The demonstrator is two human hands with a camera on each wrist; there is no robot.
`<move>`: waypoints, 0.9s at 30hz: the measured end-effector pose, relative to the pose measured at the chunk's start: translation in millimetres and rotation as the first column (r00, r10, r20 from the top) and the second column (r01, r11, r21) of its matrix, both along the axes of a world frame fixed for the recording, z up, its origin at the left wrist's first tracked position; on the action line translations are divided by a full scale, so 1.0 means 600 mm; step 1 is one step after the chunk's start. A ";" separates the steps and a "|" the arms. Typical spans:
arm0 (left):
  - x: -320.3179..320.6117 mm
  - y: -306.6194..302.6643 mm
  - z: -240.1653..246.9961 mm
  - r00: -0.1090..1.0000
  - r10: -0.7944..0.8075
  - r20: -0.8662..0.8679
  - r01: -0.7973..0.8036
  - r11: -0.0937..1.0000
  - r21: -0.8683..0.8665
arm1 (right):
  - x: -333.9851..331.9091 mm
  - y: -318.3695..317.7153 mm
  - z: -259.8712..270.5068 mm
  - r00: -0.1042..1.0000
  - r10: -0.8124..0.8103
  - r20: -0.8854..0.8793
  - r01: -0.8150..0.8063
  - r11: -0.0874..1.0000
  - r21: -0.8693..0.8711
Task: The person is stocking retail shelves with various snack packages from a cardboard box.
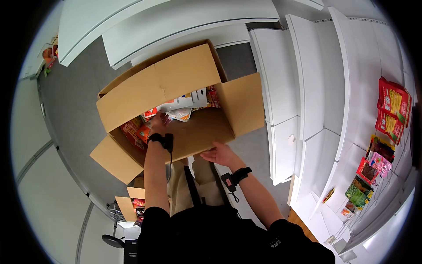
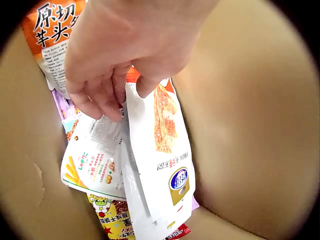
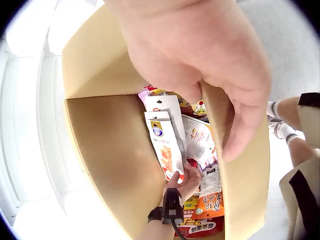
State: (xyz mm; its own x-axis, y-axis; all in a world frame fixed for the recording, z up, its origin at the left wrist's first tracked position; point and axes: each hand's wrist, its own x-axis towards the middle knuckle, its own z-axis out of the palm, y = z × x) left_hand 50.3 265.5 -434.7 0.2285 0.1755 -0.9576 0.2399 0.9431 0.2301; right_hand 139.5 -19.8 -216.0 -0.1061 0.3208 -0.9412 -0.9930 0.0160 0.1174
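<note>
My left hand [image 1: 159, 123] reaches into a large cardboard box [image 1: 154, 81] and pinches the edge of a white snack bag [image 2: 162, 130] with pictures of red-orange sticks on it, between thumb and fingers. An orange and white snack bag [image 2: 50, 45] lies beside that hand. Under the white bag are another white pack [image 2: 95, 155] and a yellow one [image 2: 112, 215]. At the box's near wall, my right hand [image 1: 222, 155] grips the rim, thumb on the inner side and fingers outside, as the right wrist view [image 3: 200, 45] shows.
White shelving [image 1: 281, 75] stands right of the box, with red snack bags [image 1: 392, 110] and other packs on its far shelf. The box's side flaps [image 1: 241, 103] are folded outward. A smaller open carton [image 1: 127, 209] with packs sits at lower left, near a black stool seat [image 1: 113, 241].
</note>
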 end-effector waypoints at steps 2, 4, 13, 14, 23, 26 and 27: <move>-0.020 0.013 -0.063 0.999 0.026 0.035 -0.025 0.999 -0.024 | -0.003 -0.003 -0.003 1.000 0.007 0.001 -0.007 1.000 -0.002; -0.004 0.006 -0.042 0.996 0.088 -0.015 -0.087 0.995 0.052 | -0.008 -0.007 -0.007 1.000 0.004 -0.002 -0.004 1.000 0.002; -0.026 -0.012 0.077 0.927 0.210 0.311 -0.203 0.978 -0.056 | -0.001 -0.026 0.008 0.985 0.103 -0.141 -0.090 0.992 0.092; -0.019 -0.022 0.116 0.931 0.220 0.291 -0.212 0.976 -0.060 | 0.010 -0.025 0.024 0.982 0.130 -0.137 -0.117 0.988 0.098; -0.064 -0.091 0.328 0.922 0.012 0.388 0.037 0.992 -0.120 | 0.021 0.043 0.112 0.944 0.275 0.184 -0.323 0.883 0.339; -0.060 -0.104 0.402 0.876 0.041 0.480 0.029 0.990 -0.137 | 0.022 0.079 0.161 0.934 0.227 0.278 -0.311 0.897 0.313; -0.059 -0.103 0.420 0.843 0.072 0.533 0.022 0.985 -0.169 | 0.019 0.088 0.177 0.931 0.193 0.310 -0.290 0.906 0.308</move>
